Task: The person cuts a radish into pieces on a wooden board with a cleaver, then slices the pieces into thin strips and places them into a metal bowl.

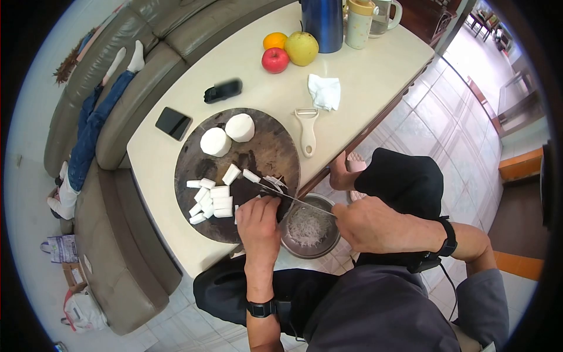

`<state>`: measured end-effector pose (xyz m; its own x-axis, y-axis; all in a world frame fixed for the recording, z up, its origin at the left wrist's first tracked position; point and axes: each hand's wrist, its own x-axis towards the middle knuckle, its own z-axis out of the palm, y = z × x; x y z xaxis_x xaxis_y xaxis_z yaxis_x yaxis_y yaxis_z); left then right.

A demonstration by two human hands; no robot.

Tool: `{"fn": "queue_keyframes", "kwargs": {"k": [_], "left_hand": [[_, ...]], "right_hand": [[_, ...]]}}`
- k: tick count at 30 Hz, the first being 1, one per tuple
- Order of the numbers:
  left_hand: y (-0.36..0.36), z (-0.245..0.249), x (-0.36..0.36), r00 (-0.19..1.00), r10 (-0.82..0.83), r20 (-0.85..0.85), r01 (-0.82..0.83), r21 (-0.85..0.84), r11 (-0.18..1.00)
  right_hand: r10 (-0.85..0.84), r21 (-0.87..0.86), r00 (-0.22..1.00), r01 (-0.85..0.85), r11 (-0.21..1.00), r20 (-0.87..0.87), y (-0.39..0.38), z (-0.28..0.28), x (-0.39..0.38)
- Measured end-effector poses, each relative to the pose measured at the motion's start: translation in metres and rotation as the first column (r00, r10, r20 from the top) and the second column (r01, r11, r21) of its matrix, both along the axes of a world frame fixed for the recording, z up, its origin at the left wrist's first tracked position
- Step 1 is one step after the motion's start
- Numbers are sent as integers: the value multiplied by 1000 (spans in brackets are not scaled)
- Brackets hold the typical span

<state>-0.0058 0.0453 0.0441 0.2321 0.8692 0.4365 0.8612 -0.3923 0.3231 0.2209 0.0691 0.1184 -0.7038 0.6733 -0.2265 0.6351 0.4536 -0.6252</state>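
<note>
Two white rounds (216,142) sit on one chopping board (270,141).

Gray shirt (375,311), black trousers (404,176), 2 black wristbands (261,308).

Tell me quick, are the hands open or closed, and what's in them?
Left hand: curled over the round chopping board; can't tell if it grips anything.
Right hand: closed, holding a knife.
</note>
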Motion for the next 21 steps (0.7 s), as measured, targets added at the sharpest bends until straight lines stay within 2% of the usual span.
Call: {"fn": "queue_keyframes", "kwargs": {"k": [2, 6, 11, 15, 17, 19, 21], "left_hand": [[-4, 0, 1, 983, 163, 85, -169, 68, 983], [-16, -8, -7, 966, 250, 65, -251, 23, 968], [-22, -5, -5, 899, 433, 57, -436, 37, 899], [-18, -3, 2, 940, 334, 66, -339, 108, 934], [-17, -7, 5, 975, 220, 17, -221, 97, 971], [-19, -11, 4, 977, 212, 12, -212, 76, 974], [-22, -12, 2, 980, 200, 3, -200, 54, 978]], "right_hand": [[-2, 11, 1000, 2, 1000, -27, 0, -2, 1], [-3, 8, 1000, 3, 1000, -17, -1, -1, 1], [0, 25, 1000, 0, 1000, -31, -2, 0, 0], [62, 53, 998, -62, 997, -5, -1, 8, 2], [82, 66, 997, -82, 994, 2, -1, 12, 3], [100, 75, 995, -100, 992, 6, -3, 14, 4], [151, 166, 985, -162, 973, 77, -5, 14, 3]]}}
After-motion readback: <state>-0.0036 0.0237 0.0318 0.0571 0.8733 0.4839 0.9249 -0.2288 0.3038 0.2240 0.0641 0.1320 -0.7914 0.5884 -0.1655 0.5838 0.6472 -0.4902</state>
